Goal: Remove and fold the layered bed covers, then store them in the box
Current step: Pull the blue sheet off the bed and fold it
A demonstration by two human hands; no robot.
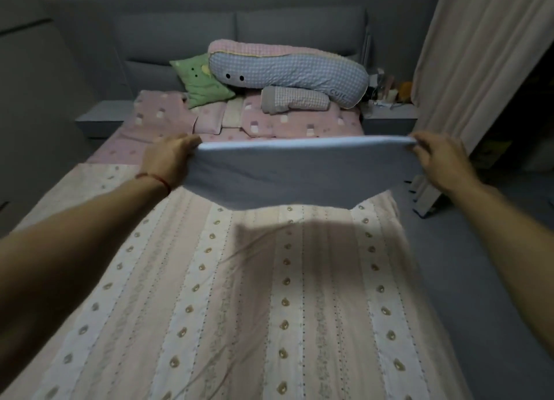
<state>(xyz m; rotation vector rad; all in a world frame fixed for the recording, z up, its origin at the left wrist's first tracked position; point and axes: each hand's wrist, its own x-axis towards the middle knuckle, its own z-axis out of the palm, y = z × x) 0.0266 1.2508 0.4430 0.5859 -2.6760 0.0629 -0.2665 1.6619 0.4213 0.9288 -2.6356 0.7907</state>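
Both bare forearms extended forward and apart; left hand [168, 159] and right hand [440, 162] raised level, backs toward the camera, fingers curled in a pinch; red cord [154, 180] round left wrist

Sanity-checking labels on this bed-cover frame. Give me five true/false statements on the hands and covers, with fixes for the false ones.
1. Both hands hold the blue cover by its top edge. True: the left hand and the right hand each have a grip on a corner.
2. The blue cover lies flat on the bed. False: it hangs in the air between the hands, above the striped pink quilt.
3. A green pillow sits near the headboard. True.
4. The left wrist is bare. False: it wears a red string bracelet.
5. The storage box stands on the quilt. False: no box is in view.
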